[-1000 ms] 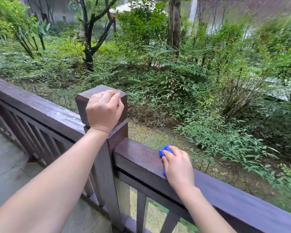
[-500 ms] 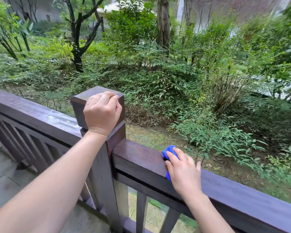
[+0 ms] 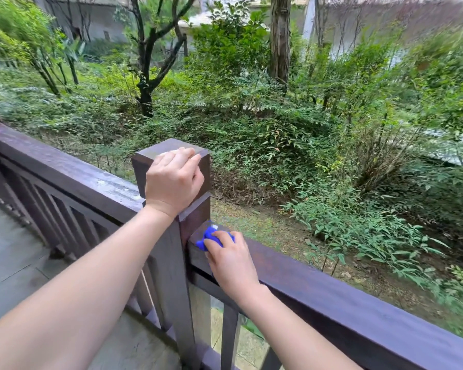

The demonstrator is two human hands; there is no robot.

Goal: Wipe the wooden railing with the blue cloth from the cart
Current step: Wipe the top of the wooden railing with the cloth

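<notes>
A dark brown wooden railing [image 3: 332, 295] runs from the left edge down to the lower right, with a square post [image 3: 155, 156] in the middle. My left hand [image 3: 173, 180] grips the top of that post, fingers curled over its cap. My right hand [image 3: 231, 261] presses a bunched blue cloth [image 3: 210, 237] onto the top rail right beside the post. Only the front of the cloth shows past my fingers. The cart is not in view.
Vertical balusters [image 3: 64, 222] fill the railing below the top rail. A grey paved deck floor [image 3: 8, 257] lies at the lower left. Beyond the railing are shrubs, trees [image 3: 145, 62] and a strip of bare ground [image 3: 251, 225].
My right hand has slid the blue cloth left along the top rail until it sits against the post. My left hand keeps its hold on the post cap.
</notes>
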